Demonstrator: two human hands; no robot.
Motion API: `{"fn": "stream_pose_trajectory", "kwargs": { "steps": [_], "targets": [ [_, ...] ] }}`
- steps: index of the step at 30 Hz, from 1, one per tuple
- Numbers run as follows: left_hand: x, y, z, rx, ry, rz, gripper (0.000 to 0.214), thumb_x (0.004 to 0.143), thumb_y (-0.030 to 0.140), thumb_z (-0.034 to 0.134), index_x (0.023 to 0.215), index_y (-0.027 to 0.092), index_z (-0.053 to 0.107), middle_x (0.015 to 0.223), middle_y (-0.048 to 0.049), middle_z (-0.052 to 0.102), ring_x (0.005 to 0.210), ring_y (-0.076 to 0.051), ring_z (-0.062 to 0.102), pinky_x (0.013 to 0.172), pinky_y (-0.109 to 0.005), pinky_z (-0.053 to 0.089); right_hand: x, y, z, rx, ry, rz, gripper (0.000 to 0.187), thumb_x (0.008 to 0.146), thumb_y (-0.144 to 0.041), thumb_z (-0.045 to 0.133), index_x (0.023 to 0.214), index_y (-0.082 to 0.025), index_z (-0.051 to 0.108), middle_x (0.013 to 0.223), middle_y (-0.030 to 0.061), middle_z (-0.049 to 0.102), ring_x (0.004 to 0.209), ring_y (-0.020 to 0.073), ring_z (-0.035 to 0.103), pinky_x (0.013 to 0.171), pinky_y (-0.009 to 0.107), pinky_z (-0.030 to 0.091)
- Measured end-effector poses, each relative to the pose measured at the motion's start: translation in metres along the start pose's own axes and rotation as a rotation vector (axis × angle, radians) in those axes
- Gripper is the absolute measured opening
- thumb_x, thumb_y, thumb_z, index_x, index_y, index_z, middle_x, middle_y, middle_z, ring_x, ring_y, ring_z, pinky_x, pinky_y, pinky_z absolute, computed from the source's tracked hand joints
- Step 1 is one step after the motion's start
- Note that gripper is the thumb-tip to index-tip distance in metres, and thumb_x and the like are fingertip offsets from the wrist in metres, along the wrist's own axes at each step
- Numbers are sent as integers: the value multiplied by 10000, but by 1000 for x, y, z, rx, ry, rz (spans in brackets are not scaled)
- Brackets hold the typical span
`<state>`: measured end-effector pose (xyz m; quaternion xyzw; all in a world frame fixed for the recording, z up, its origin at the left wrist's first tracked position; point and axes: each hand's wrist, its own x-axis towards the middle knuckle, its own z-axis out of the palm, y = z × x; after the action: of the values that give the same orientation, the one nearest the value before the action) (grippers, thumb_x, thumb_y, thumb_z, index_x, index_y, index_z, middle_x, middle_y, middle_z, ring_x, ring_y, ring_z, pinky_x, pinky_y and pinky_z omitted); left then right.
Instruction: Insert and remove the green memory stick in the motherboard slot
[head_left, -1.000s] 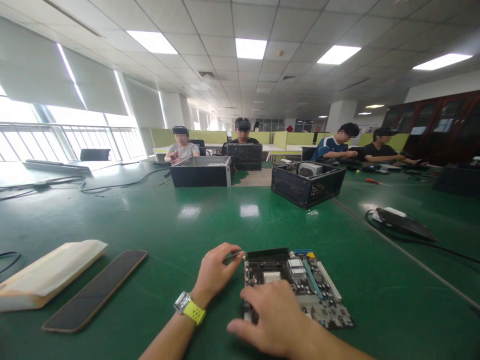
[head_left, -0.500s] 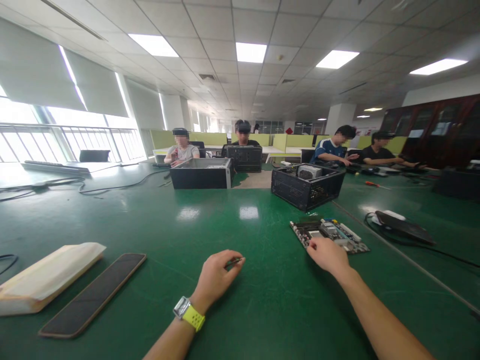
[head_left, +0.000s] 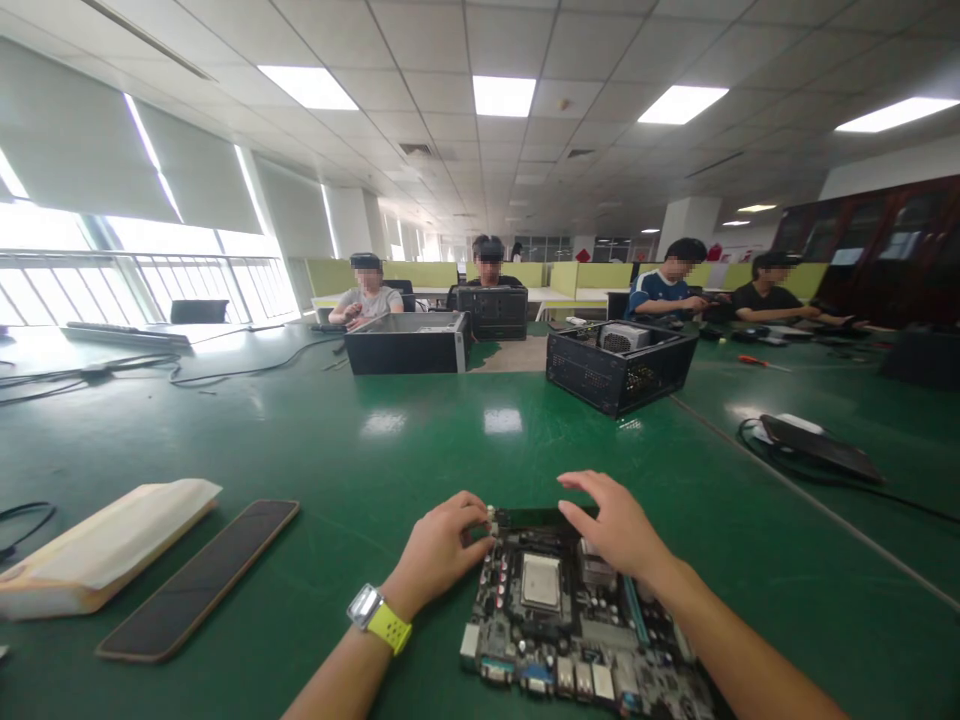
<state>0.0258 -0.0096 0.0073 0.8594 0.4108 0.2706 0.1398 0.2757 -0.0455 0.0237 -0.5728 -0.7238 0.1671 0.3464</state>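
A motherboard (head_left: 559, 625) with a silver processor in its middle lies flat on the green table (head_left: 375, 450) right in front of me. My left hand (head_left: 439, 548), with a yellow-strapped watch on the wrist, is pinched at the board's far left corner on something small I cannot make out. My right hand (head_left: 611, 525) rests on the board's far right part, fingers spread and curved over it.
A dark flat slab (head_left: 199, 580) and a beige padded envelope (head_left: 105, 545) lie to my left. Two open computer cases (head_left: 409, 343) (head_left: 619, 365) stand further up the table. A black device with cable (head_left: 817, 447) is at right. Several people sit at the far end.
The motherboard was far out to the right under my right hand half a second ago; it now lies close in front of me. My left hand has come up to its corner.
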Motion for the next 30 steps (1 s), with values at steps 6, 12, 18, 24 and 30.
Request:
{"fn": "stream_pose_trajectory", "kwargs": {
  "steps": [6, 12, 18, 24, 30],
  "targets": [
    [0, -3, 1, -1, -39, -2, 132, 769, 226, 587, 890, 239, 637, 1228, -14, 544, 741, -127, 608, 737, -247, 481, 11, 33, 6, -172, -47, 16, 199, 795, -297, 527, 868, -189, 677, 917, 51, 677, 889, 201, 587, 815, 313, 422],
    [1, -1, -1, 29, -72, 32, 78, 757, 217, 586, 806, 243, 641, 1118, 10, 608, 867, -161, 608, 815, -266, 471, 7, 19, 13, -41, -72, -91, 187, 817, -242, 500, 831, -200, 682, 840, 19, 692, 811, 171, 603, 765, 279, 423],
    [0, 2, -2, -31, -59, 49, 209, 749, 165, 571, 930, 251, 632, 1183, 3, 585, 922, -158, 605, 805, -247, 489, 7, 21, 17, 5, -44, -116, 231, 831, -222, 491, 914, -222, 706, 913, 20, 702, 869, 175, 609, 812, 296, 421],
    [0, -1, 3, -52, -48, 83, 372, 749, 141, 571, 1096, 267, 606, 1170, 7, 613, 1049, -172, 572, 943, -283, 438, 7, 20, 15, 24, -38, -111, 248, 829, -224, 488, 930, -230, 714, 914, 25, 706, 863, 175, 616, 812, 301, 433],
    [0, -1, 3, -59, -50, 58, 350, 751, 151, 568, 1082, 247, 626, 1180, -16, 606, 1015, -182, 586, 887, -278, 476, 7, 18, 17, -2, -29, -76, 244, 801, -229, 512, 949, -205, 705, 959, 32, 705, 906, 186, 612, 854, 316, 426]
  ]
}}
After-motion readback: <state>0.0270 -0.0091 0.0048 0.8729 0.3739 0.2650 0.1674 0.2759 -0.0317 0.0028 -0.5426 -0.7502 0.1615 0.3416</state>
